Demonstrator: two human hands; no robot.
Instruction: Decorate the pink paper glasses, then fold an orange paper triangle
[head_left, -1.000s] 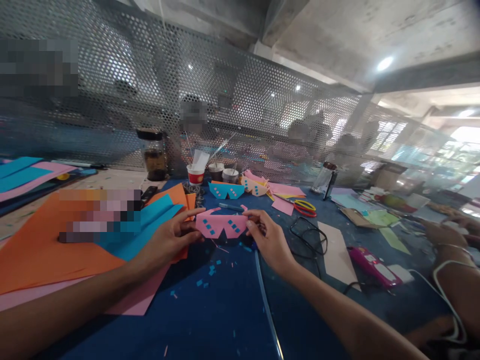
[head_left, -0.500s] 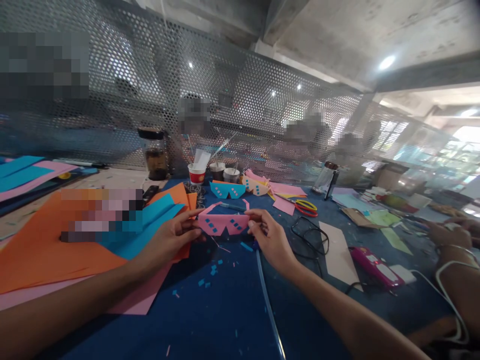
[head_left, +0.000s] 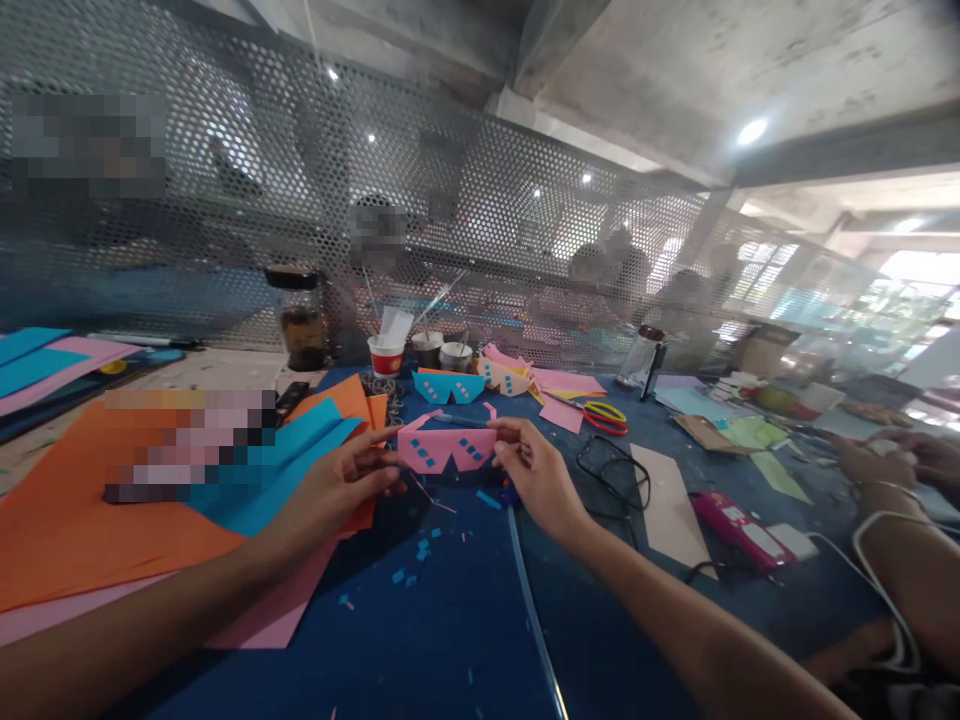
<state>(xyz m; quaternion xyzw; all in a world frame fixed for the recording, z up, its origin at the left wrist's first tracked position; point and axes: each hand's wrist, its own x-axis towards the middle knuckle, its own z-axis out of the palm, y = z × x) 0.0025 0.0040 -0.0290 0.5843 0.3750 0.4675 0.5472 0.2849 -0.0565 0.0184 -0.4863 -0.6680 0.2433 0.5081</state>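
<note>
Pink paper glasses (head_left: 450, 447), with small blue squares on both lens areas and a notch at the nose, are held up over the blue table. Their left edge is between the fingers of my left hand (head_left: 365, 465). My right hand (head_left: 534, 462) pinches the right edge between thumb and finger. Behind them stand blue paper glasses (head_left: 448, 388) with pink squares and peach paper glasses (head_left: 506, 378) with blue squares. Blue paper scraps (head_left: 424, 550) lie on the table below the pink pair.
Orange sheets (head_left: 67, 500) and a blue sheet lie left. Cups (head_left: 385, 358) and a jar (head_left: 304, 320) stand by the mesh screen. Scissors (head_left: 604, 417), a black cord (head_left: 615, 470) and a magenta device (head_left: 742, 530) lie right, near another person's hands (head_left: 874, 460).
The view has shifted slightly, so the table items appear a little lower and further left. Both hands keep hold of the pink glasses in nearly the same place.
</note>
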